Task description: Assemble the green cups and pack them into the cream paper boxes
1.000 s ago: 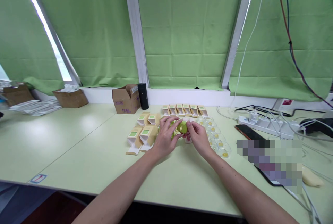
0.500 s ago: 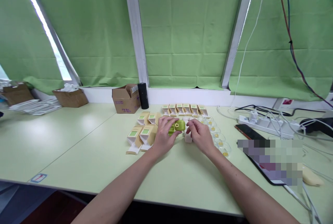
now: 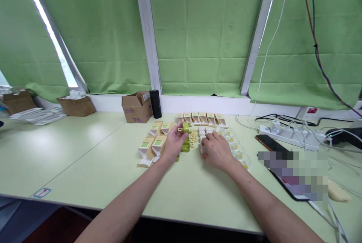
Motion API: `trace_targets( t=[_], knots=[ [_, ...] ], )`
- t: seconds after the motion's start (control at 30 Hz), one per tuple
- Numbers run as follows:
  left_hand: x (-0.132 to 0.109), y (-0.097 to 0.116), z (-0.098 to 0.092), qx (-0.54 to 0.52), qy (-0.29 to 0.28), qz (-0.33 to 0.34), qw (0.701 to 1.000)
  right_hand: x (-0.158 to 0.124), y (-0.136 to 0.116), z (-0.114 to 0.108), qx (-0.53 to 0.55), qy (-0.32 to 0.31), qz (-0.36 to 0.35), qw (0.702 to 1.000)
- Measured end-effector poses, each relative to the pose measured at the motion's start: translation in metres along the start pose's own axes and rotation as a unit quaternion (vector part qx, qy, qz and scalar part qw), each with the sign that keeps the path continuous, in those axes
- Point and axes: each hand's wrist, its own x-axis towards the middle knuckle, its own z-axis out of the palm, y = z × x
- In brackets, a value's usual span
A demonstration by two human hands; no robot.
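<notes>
My left hand [image 3: 174,144] is closed around a small green case [image 3: 186,127] with a pale loop, tilted up off the table. More green cases [image 3: 185,147] stand in a column just beneath it. To their right lie rows of tiny yellow pieces [image 3: 192,137]. My right hand [image 3: 217,152] is low over a group of small white blocks [image 3: 201,132], its fingers curled on one at the near end. That block is mostly hidden behind the fingers. Clear plastic shells with yellow centres [image 3: 240,156] line the right side of this hand.
Open card boxes with green labels [image 3: 145,145] stand left of my hands, with another row [image 3: 203,118] behind. Farther back are a cardboard box [image 3: 136,109] and a black cylinder [image 3: 155,104]. At right lie a phone [image 3: 271,143], a power strip [image 3: 291,137] and cables.
My left hand has turned the green case and drawn it slightly left, so its loop shows. My right hand has moved away from the case, down onto the white blocks.
</notes>
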Motion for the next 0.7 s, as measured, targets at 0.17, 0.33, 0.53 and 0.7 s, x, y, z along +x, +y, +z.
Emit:
trace_targets(
  t=[0.17,0.33,0.53,0.7],
  knots=[
    [0.001,-0.004,-0.001,-0.032,-0.003,-0.004,0.999,0.000,-0.002,-0.001,-0.028,-0.013,-0.004,1.000],
    [0.001,-0.006,-0.002,-0.030,-0.020,0.006,0.999,0.002,-0.004,-0.002,-0.030,-0.021,-0.002,0.999],
    [0.001,-0.004,-0.002,-0.073,-0.028,-0.007,0.997,0.002,-0.005,-0.003,0.100,0.029,0.045,0.994],
    [-0.001,0.004,0.001,-0.148,-0.027,-0.043,0.988,0.011,0.002,0.000,0.501,0.111,0.165,0.842]
  ],
)
